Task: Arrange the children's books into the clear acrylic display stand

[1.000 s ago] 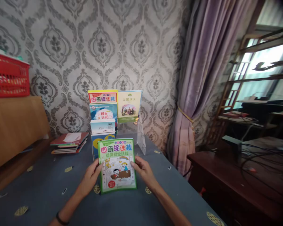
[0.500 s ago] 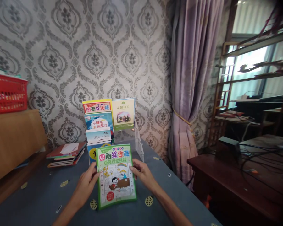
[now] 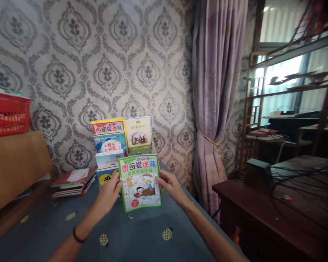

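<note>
A green-bordered children's picture book (image 3: 141,183) is held up, cover facing me, between my two hands. My left hand (image 3: 109,193) grips its left edge, and my right hand (image 3: 172,185) pinches the right edge with the thumb on the cover. Right behind it stands a clear tiered book rack, mostly hidden. In the rack's left column are a yellow-and-red picture book (image 3: 108,126), a blue carp storybook (image 3: 112,144), a pale blue book (image 3: 109,159) and a dark blue book (image 3: 104,177). A cream-and-green book (image 3: 138,134) stands at the top right.
A stack of books (image 3: 75,182) lies left of the rack on the dark blue tablecloth (image 3: 136,240). Farther left, a red basket (image 3: 8,113) sits on a wooden cabinet (image 3: 19,163). On the right are a purple curtain (image 3: 217,91) and a dark red desk (image 3: 240,203) with cables.
Both hands have raised the green picture book and moved it forward, nearer the rack's right column. The view has shifted slightly to the right.
</note>
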`<action>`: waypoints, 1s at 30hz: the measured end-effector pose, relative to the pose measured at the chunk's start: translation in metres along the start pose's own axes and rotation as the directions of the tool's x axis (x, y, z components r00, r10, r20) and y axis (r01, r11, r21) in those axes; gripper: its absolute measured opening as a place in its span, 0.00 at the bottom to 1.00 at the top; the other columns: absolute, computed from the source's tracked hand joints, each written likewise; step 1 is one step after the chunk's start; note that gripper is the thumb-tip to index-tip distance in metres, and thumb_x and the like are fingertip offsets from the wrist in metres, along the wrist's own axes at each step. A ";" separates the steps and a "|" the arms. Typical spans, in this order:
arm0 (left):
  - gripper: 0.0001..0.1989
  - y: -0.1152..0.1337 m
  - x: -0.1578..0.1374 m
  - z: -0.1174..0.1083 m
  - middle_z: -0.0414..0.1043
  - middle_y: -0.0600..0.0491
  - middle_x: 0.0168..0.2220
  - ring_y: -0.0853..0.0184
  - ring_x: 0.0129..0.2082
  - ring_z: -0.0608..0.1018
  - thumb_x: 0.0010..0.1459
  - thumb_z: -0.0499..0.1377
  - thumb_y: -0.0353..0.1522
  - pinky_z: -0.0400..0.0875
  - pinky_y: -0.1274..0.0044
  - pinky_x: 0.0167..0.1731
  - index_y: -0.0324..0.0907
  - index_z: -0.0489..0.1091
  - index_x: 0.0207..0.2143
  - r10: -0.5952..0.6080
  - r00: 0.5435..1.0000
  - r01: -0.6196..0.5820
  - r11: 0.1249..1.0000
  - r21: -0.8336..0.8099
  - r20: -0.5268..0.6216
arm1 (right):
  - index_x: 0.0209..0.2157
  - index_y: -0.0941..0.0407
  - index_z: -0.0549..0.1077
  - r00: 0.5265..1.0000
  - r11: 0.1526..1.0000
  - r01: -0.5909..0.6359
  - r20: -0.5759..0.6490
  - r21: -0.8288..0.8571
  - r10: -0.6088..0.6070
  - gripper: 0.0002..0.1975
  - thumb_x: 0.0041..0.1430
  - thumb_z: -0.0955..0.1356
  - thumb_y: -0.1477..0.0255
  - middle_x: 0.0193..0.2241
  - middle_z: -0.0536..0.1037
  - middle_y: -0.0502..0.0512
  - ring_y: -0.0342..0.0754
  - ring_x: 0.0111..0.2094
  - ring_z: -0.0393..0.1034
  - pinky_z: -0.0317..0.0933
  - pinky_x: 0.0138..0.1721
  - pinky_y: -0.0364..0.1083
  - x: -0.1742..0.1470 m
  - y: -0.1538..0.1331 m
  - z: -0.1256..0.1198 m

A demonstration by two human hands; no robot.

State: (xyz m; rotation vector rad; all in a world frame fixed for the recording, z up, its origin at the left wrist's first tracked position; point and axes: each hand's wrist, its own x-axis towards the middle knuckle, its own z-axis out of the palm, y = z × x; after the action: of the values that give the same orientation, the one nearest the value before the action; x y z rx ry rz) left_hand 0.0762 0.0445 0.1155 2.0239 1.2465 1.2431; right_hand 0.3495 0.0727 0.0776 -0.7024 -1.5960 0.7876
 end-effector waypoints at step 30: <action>0.02 0.087 0.157 -0.025 0.77 0.52 0.29 0.62 0.33 0.79 0.54 0.58 0.28 0.70 0.75 0.34 0.42 0.71 0.30 0.396 0.900 -0.275 0.839 0.470 -0.180 | 0.42 0.53 0.76 0.925 0.917 0.269 -0.186 -0.294 -0.331 0.11 0.59 0.66 0.67 0.34 0.81 0.53 0.52 0.37 0.75 0.71 0.40 0.50 0.154 -0.039 -0.061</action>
State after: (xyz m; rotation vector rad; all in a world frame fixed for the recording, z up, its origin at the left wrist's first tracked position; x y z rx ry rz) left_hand 0.1232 0.1372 0.2636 2.5538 1.4361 1.5600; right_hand 0.3847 0.1794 0.2058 -0.6860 -1.5582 0.2556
